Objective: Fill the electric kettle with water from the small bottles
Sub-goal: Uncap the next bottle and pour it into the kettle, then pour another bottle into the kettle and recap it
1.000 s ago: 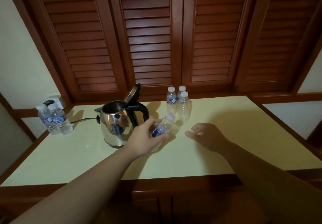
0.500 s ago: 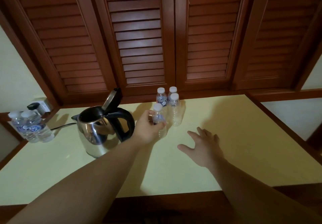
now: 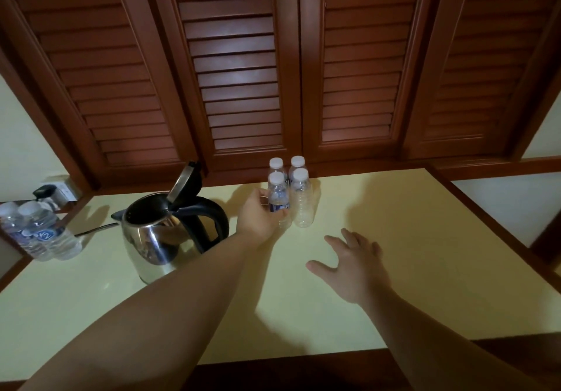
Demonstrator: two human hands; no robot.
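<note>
Small clear plastic bottle, white cap, blue label (image 3: pixel 277 200): upright, front-left of a four-bottle cluster just right of the open-lidded stainless steel kettle (image 3: pixel 158 232). Left hand (image 3: pixel 258 213) wraps its midsection. Likely light, thin-walled, crushable; grip the labelled waist gently. Right hand (image 3: pixel 353 264) relaxed, holding nothing, nearer than the cluster.

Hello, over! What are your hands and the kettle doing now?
Left hand grips small bottle, capped, upright. Right hand open over table. Kettle lid up. Nothing blocking.
</note>
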